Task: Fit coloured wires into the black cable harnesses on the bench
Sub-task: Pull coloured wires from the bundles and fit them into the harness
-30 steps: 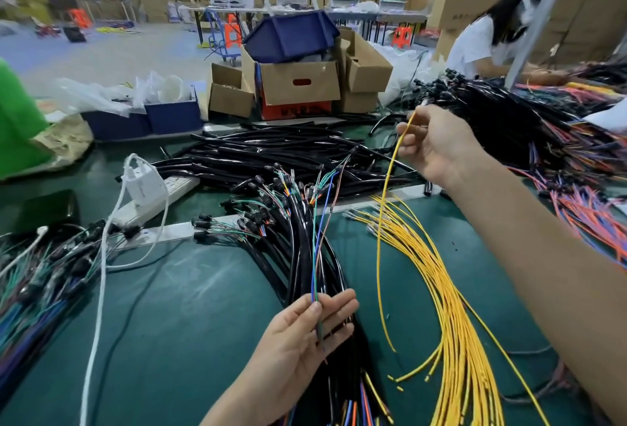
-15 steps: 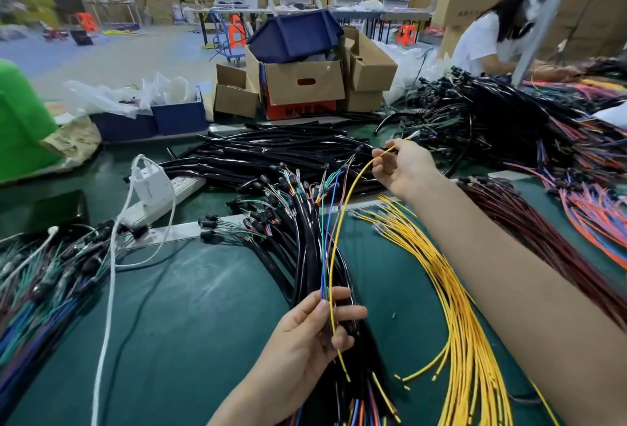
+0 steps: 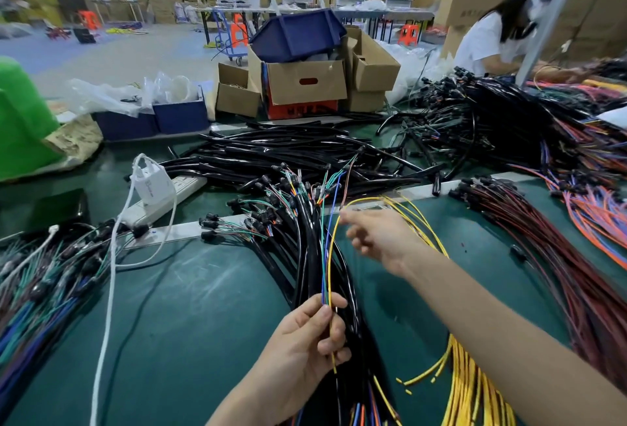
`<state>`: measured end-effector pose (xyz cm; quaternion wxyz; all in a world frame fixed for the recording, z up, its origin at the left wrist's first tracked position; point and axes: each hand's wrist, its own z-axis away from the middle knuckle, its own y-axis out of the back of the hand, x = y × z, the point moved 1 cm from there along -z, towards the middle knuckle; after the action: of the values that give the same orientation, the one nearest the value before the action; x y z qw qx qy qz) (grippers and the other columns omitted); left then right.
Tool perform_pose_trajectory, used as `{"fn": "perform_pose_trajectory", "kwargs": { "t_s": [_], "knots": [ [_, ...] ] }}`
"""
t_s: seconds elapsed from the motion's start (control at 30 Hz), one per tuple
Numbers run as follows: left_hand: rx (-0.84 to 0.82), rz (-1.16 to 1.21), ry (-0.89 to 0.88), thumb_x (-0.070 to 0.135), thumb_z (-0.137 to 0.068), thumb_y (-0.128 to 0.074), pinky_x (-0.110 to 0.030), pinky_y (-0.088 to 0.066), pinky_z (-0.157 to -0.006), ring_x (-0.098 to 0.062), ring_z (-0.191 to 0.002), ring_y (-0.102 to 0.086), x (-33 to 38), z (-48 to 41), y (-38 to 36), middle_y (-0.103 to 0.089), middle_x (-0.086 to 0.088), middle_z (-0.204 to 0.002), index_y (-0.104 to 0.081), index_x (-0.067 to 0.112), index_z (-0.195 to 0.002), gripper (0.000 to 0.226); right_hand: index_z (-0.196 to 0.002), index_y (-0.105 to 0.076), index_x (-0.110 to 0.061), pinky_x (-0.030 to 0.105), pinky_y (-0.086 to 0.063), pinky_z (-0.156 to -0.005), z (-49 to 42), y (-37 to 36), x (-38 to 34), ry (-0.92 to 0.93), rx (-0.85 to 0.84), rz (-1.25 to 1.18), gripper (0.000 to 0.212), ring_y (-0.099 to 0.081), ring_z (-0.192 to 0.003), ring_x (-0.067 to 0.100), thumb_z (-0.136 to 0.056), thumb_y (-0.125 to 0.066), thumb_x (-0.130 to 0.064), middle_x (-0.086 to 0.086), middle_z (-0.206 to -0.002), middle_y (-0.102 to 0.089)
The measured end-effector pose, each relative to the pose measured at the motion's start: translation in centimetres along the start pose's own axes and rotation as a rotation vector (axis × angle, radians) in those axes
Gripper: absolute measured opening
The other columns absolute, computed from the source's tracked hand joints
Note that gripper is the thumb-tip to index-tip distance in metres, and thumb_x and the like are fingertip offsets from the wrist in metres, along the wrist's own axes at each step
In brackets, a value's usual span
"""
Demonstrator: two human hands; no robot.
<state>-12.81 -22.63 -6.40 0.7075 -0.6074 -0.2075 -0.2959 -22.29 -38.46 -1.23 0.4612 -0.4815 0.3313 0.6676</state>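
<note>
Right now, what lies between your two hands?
Head view: a yellow wire, pinched by the left hand, arcs up to the right hand, lying over the black harnesses.

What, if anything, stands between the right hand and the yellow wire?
Nothing visible. The right hand is at the upper end of the yellow wire, though blur hides whether it grips. The wire runs down beside a blue wire into the left hand.
</note>
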Motion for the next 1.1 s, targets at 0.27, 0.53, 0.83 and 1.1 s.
{"fn": "perform_pose_trajectory", "kwargs": {
  "t_s": [0.27,0.53,0.83,1.1],
  "knots": [
    [0.005,0.006,-0.018,0.009,-0.088,-0.048,-0.024,-0.041,-0.046,-0.007,-0.042,-0.034,-0.3,-0.1,0.4,-0.044,-0.005,-0.057,-0.057,-0.003,-0.103,0.021,-0.089,-0.061,0.0,0.015,-0.034,-0.036,3.6,-1.1,1.8,-0.02,-0.229,0.126,0.028,-0.047,-0.043,0.008,-0.091,-0.062,-0.028,0.005,-0.066,-0.056],
    [0.033,-0.047,-0.011,0.013,-0.085,-0.052,-0.021,-0.041,-0.046,-0.006,-0.042,-0.032,-0.1,0.2,0.0,-0.042,-0.003,-0.055,-0.066,-0.005,-0.096,0.025,-0.099,-0.069,0.001,0.01,-0.038,-0.042,3.5,-1.3,1.8,-0.01,-0.387,-0.041,0.02,-0.049,-0.048,0.003,-0.093,-0.057,-0.014,0.013,-0.086,-0.071],
    [0.033,-0.103,-0.003,0.016,-0.083,-0.054,-0.024,-0.047,-0.051,-0.007,-0.043,-0.039,0.0,0.4,-0.1,-0.049,-0.005,-0.057,-0.073,0.0,-0.084,0.025,-0.107,-0.065,0.002,0.011,-0.038,-0.043,2.4,-2.0,1.5,0.125,-0.317,-0.185,0.02,-0.049,-0.048,0.005,-0.092,-0.057,-0.008,0.005,-0.07,-0.068],
    [0.041,-0.117,0.018,0.025,-0.085,-0.049,-0.025,-0.043,-0.042,-0.008,-0.03,-0.032,0.1,0.5,-0.5,-0.044,-0.009,-0.045,-0.059,0.004,-0.063,0.031,-0.094,-0.065,-0.005,0.014,-0.042,-0.044,1.8,-1.2,0.5,0.301,-0.27,0.02,0.01,-0.053,-0.047,0.006,-0.089,-0.06,0.001,0.006,-0.069,-0.07]
  ]
}}
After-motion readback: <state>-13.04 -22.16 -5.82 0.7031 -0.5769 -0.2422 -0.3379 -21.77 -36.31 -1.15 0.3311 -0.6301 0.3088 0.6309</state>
